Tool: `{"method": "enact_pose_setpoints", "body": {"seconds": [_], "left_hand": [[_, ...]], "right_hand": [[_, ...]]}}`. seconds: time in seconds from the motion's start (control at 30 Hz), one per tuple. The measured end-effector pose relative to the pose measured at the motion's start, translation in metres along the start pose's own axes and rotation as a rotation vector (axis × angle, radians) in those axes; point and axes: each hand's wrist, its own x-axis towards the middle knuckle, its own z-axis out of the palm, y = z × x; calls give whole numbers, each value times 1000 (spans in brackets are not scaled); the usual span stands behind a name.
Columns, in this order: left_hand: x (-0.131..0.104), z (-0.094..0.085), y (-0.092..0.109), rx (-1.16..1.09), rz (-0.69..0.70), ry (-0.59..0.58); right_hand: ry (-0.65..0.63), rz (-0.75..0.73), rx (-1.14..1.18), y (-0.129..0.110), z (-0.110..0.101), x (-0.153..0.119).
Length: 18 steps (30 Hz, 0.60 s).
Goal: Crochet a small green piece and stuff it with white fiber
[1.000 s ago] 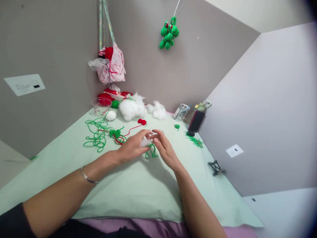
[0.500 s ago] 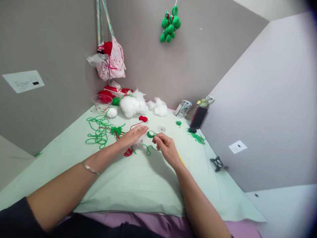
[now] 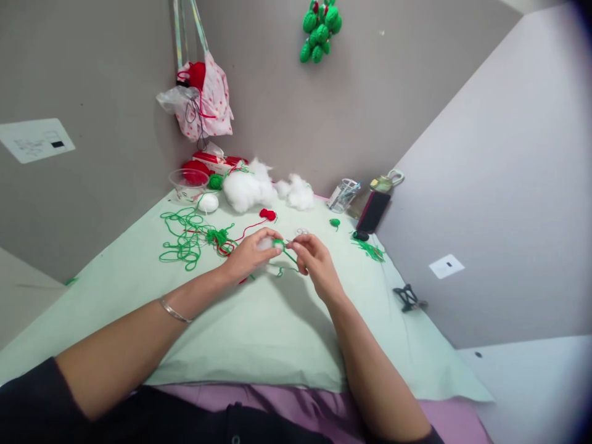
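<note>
My left hand (image 3: 253, 254) pinches a small green crocheted piece (image 3: 278, 243) between thumb and fingers. A tuft of white stuffing (image 3: 265, 244) shows in the curl of that hand. Close beside it on the right, my right hand (image 3: 318, 264) is closed, its fingertips on a thin tool that looks like a crochet hook (image 3: 290, 242), mostly hidden by the fingers. A strand of green yarn (image 3: 291, 257) runs from the piece to the right hand's lower fingers. More yarn hangs loosely under both hands.
Tangled green yarn (image 3: 182, 237) lies left, with a red crocheted piece (image 3: 267, 214) behind my hands. White stuffing (image 3: 250, 188), a plastic tub (image 3: 189, 188) and a tissue box (image 3: 217, 161) stand at the back. A clear cup (image 3: 343, 196), phone (image 3: 374, 211) and black clip (image 3: 409, 298) are right.
My left hand has gone from flat and outstretched to pinching the green piece, which my right hand held before. The right hand now has the hook and yarn. The view has tilted slightly down.
</note>
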Motion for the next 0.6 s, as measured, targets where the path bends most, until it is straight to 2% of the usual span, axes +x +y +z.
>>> {"method": "enact_pose_setpoints", "body": {"seconds": [0.1, 0.3, 0.37, 0.43, 0.6], "left_hand": [[0, 1, -1, -58, 1, 6], [6, -4, 6, -293, -78, 102], [6, -2, 9, -360, -111, 73], [5, 4, 10, -403, -151, 1], [-2, 15, 8, -463, -153, -164]], "right_hand": [[-112, 20, -142, 1, 3, -1], [-215, 78, -154, 0, 4, -3], [-340, 111, -139, -1, 8, -4], [-406, 122, -91, -1, 11, -5], [-257, 122, 32, 8, 6, 2]]}}
